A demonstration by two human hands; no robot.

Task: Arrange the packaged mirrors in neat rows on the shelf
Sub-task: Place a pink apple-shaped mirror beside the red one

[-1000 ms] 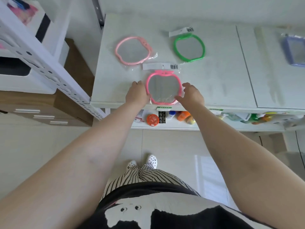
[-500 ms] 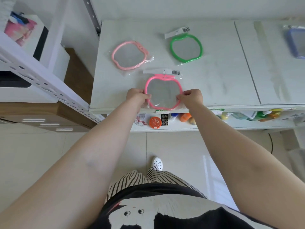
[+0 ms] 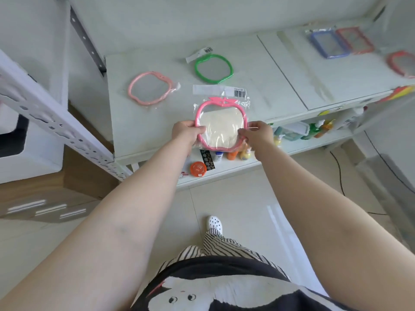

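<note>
Lifted off the shelf [image 3: 258, 70] and tilted, the hot-pink packaged mirror [image 3: 221, 126] hangs pinched at opposite rims by left hand [image 3: 185, 133] and right hand [image 3: 258, 134], ready for repositioning.

six packaged mirrors [image 3: 221, 124] – four apple-shaped, two rectangular – and two hands [image 3: 187, 132].

Red-framed mirror [image 3: 403, 63] at 2 o'clock is cut off by the right edge and blurred. Blue-framed mirror [image 3: 326, 42] and red rectangular mirror [image 3: 354, 39] beside it are smeared. Lower-shelf bottles [image 3: 314, 129] are too blurred to be read. The pink mirror's [image 3: 221, 125] lower rim is partly covered by both hands.
</note>
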